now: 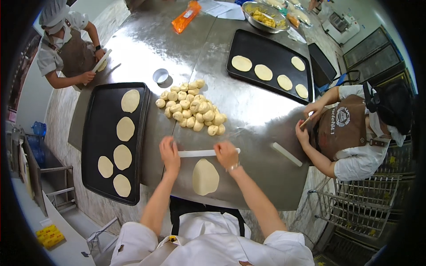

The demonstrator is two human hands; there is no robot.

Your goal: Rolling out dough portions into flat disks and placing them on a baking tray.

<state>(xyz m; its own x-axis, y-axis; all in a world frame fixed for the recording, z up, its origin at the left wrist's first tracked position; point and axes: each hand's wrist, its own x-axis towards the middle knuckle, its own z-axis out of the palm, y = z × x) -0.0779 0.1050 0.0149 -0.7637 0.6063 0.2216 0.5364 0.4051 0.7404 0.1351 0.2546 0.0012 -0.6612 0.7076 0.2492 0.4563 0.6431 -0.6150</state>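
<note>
A white rolling pin (197, 153) lies across the steel table in front of me, gripped near its two ends. My left hand (170, 155) is closed round its left end, and my right hand (226, 155) is closed near its right end. Just on my side of the pin lies a flat oval of rolled dough (205, 177). Beyond the pin sits a heap of small round dough balls (194, 107). To the left, a black baking tray (98, 133) carries several flat dough rounds (125, 129).
A second black tray (266, 53) with dough rounds stands at the far right, near a steel bowl (265, 17) of yellow filling. A small metal cup (160, 76) is beyond the heap. Co-workers stand left and right; another rolling pin (287, 154) lies near the right one.
</note>
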